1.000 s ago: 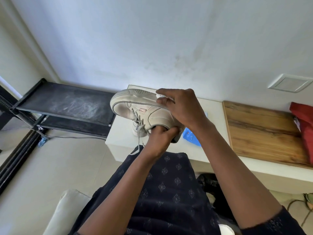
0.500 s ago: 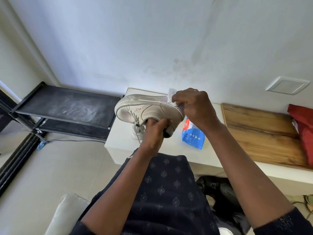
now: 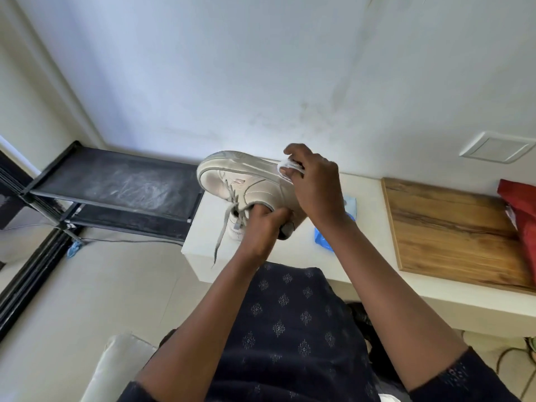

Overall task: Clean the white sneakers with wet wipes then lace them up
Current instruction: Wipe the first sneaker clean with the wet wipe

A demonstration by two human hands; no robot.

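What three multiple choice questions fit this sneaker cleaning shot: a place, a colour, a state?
1. The blue packet lies: A on the floor B on the white table C on the rack
2. The right hand's wipe is: A white B blue C red
3. The held sneaker's lace: A tied in a bow B removed C hanging loose
B, it rests on the tabletop beneath the right wrist; A, a white wad shows in its grip; C, its end dangles beside the left hand.
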